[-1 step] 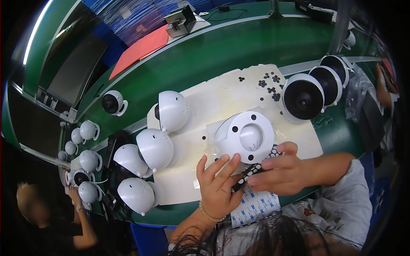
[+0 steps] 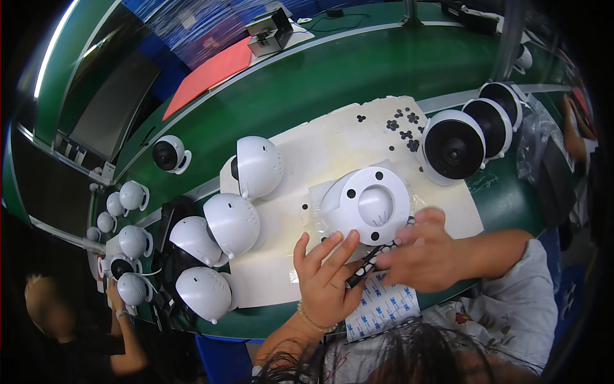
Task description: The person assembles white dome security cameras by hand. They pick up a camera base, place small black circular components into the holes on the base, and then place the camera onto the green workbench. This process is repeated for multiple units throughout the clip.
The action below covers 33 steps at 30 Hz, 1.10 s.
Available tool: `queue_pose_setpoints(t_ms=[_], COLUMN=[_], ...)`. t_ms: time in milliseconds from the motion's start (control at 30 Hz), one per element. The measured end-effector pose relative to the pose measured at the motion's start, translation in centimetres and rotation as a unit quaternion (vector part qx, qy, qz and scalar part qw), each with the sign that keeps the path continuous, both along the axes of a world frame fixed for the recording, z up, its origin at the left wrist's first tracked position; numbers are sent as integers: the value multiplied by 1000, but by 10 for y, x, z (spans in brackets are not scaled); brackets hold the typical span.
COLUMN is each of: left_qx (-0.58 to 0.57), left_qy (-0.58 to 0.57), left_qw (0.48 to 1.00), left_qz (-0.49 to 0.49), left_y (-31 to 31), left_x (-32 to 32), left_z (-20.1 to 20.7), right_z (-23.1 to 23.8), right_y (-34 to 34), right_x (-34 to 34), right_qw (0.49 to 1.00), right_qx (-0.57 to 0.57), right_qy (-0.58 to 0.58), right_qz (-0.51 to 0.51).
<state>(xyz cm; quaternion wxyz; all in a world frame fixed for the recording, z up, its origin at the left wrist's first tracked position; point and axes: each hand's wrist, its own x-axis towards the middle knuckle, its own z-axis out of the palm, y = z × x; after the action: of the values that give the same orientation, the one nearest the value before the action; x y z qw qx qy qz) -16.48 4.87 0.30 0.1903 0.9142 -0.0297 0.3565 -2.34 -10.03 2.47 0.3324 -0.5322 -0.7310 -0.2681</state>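
Observation:
A white rounded housing [image 2: 331, 203] lies in front of me, its flat ring-shaped base [image 2: 398, 203] turned up. Round black pads sit on the ring, the lowest one [image 2: 375, 236] close to my fingers. My left hand [image 2: 325, 281] has its fingers spread, with fingertips at the ring's lower left edge. Its thumb is beside a narrow dotted black-and-white strip [image 2: 371, 261]. My right hand [image 2: 425, 256], slightly blurred, is closed on that strip at its right part; its fingertips partly cover it. Below my hands lies a white sheet with blue print [image 2: 384, 310].
White dome-shaped units [image 2: 233, 224] stand to the left, and units with black fronts [image 2: 454, 150] at the right. Loose black pads [image 2: 409, 136] lie on the pale board [image 2: 320, 137]. Clear plastic [image 2: 529, 144] hangs at the far right. Another person's arm [image 2: 128, 339] is at lower left.
My right hand has moved slightly and blurred, and the dotted strip has tilted, so less of its face shows. My left hand and the housing stay put.

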Motion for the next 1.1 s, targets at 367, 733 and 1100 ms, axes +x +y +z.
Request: queue_pose_setpoints(t_ms=[367, 733, 1100], left_qx=[1, 3, 1], left_qy=[10, 20, 7], left_qw=[1000, 1000, 1000], left_qz=[7, 21, 14], left_y=[-3, -7, -4], left_x=[0, 0, -3], left_z=[2, 1, 1], right_z=[3, -13, -9], right_y=[-10, -11, -6], right_x=[34, 30, 30], right_qw=[903, 938, 732], right_qx=[-179, -124, -171], right_qy=[388, 309, 658], right_qz=[-45, -92, 26])
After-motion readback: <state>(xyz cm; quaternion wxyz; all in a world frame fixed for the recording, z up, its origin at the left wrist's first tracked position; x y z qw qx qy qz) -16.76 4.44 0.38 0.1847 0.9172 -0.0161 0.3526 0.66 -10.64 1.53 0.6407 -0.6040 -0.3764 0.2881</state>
